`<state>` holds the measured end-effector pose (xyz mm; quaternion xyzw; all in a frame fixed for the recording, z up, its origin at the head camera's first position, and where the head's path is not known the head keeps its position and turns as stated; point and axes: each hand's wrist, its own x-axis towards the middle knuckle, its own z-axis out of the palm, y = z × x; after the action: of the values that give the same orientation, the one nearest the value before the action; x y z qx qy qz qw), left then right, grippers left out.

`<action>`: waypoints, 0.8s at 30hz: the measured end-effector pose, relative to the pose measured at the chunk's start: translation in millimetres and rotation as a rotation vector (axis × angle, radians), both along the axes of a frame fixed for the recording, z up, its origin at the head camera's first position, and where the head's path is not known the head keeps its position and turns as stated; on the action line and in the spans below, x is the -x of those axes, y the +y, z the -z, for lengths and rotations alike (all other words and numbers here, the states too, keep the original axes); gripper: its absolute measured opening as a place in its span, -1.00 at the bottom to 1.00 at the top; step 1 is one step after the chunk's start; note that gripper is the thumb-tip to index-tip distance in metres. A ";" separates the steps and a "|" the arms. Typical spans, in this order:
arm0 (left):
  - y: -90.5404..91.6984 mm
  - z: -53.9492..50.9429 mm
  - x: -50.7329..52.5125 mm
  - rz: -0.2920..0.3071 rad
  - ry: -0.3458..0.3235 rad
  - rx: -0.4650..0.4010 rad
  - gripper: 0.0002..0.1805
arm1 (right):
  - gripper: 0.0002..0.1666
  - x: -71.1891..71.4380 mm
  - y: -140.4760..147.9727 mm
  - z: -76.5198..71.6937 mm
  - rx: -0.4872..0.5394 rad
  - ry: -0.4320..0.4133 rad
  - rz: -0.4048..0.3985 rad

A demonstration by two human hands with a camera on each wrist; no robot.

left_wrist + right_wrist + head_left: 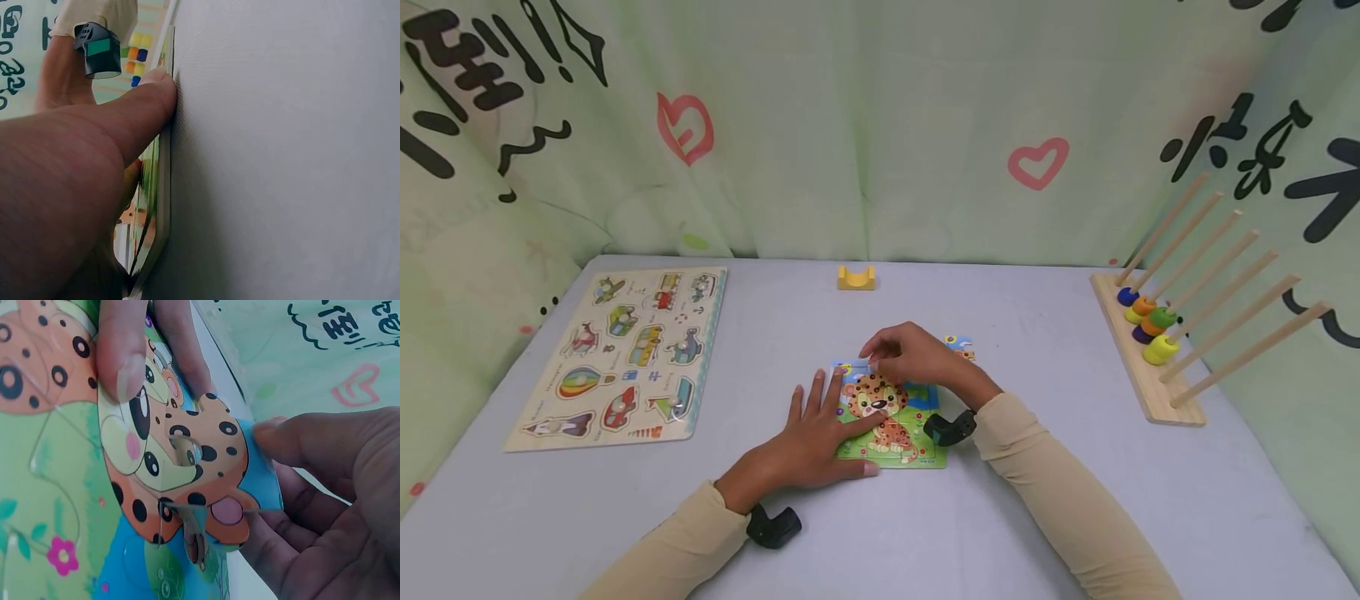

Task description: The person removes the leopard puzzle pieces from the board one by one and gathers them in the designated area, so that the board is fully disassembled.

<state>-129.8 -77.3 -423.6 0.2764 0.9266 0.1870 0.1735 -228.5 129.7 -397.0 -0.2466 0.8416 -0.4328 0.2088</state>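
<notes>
A small leopard jigsaw puzzle [895, 446] lies on the table in front of me. My left hand [815, 443] rests on its left side, fingers spread; in the left wrist view the thumb [147, 106] lies along the board's edge. Near the puzzle's top edge, my right hand [912, 354] pinches a puzzle piece [228, 450] between thumb and fingers. That piece shows spotted orange fur and a blue side, and it sits tilted over the leopard's head. Another puzzle piece [959, 342] lies behind the right wrist, partly hidden.
A vehicle picture board [632, 375] lies at the left. On the right stands a wooden peg rack [1150, 367] with coloured beads low on its rods. A yellow curved block [856, 279] sits near the table's back edge. Printed curtains surround the table.
</notes>
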 end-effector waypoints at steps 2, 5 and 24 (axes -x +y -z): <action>0.1 0.1 -0.2 0.001 -0.002 -0.002 -0.27 | -0.80 -0.8 2.6 0.4 -0.009 -0.014 -0.001; 0.2 0.6 -0.4 0.002 0.000 -0.005 -0.26 | -0.81 -3.3 6.4 -1.4 -0.033 -0.014 -0.029; 0.3 -0.9 -0.5 0.002 -0.001 -0.004 -0.27 | -0.70 -5.4 11.6 4.7 -0.011 0.027 -0.072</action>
<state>-129.3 -77.0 -422.7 0.2775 0.9259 0.1888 0.1735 -223.1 141.3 -401.7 -0.2816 0.8374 -0.4167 0.2142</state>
